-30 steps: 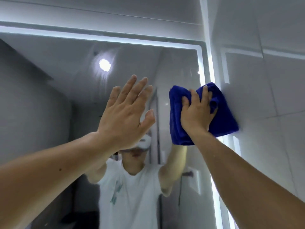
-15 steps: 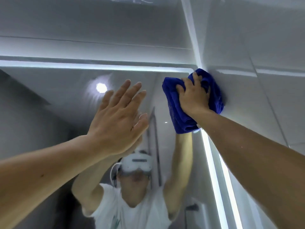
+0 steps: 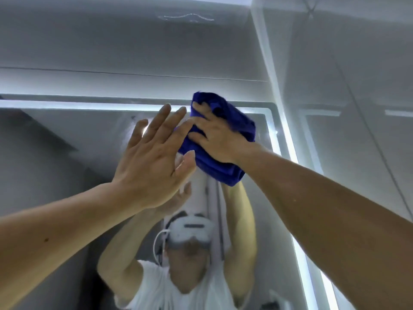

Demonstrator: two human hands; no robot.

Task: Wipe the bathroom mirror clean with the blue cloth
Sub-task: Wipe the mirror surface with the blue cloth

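The bathroom mirror [image 3: 67, 175] fills the lower left and centre, edged by a lit strip along its top and right side. A folded blue cloth [image 3: 225, 168] lies against the glass just under the top edge, near the upper right corner. My right hand [image 3: 216, 137] lies spread on the cloth and presses it to the mirror, fingers pointing up and left. My left hand [image 3: 154, 157] is flat with straight fingers against the glass, just left of the cloth, its fingertips overlapping the cloth's left edge in view.
A grey tiled wall [image 3: 357, 108] meets the mirror's right side at a corner. Above the mirror runs a pale wall band [image 3: 134, 86] below the ceiling. The glass reflects a person in a white shirt with a headset.
My right hand slid the cloth up the mirror's right edge to the top right corner, then left along the top edge toward my left hand. The view tilted upward.
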